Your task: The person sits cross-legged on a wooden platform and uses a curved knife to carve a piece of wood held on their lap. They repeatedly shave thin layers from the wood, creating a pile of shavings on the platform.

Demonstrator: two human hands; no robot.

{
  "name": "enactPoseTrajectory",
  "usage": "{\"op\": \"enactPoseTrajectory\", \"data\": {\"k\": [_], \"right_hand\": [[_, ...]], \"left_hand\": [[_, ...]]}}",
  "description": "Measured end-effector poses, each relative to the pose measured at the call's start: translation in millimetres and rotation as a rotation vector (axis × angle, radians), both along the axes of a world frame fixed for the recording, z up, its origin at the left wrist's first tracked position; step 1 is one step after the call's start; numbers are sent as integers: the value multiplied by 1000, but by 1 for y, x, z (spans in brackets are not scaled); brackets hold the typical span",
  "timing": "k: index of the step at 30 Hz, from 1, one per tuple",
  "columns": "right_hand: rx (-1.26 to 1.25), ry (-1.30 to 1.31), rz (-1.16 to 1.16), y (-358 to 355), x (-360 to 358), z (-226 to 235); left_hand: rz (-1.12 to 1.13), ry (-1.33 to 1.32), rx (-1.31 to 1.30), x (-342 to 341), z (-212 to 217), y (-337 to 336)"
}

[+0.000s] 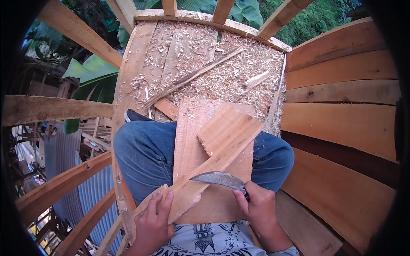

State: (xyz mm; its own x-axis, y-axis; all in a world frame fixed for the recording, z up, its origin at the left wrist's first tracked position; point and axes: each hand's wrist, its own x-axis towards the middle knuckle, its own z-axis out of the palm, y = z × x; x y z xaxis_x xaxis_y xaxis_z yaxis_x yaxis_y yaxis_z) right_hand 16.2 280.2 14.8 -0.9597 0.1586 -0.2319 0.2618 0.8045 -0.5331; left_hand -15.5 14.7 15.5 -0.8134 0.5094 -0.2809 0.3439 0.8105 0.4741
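wood strip [222,149] gripped by left hand [153,219]; right hand [258,205] fisted around knife [220,179].

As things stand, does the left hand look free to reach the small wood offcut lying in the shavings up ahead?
Probably not right away. The left hand is gripping the near end of the wood piece being carved, and the offcut lies far forward, beyond the knees and the board across the lap.

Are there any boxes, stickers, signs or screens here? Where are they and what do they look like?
No boxes, stickers, signs or screens show.
Shirt print: dark lettering and an emblem on the pale shirt at the bottom edge, between the left hand and the right hand.
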Motion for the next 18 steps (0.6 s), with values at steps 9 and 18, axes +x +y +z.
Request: {"op": "enactPoseTrajectory", "data": {"k": [9, 18], "right_hand": [[128, 45, -467, 47, -5, -1], [41, 11, -71, -1, 0, -2]], "left_hand": [[24, -12, 25, -1, -1, -5], [23, 9, 35, 0, -6, -2]]}}
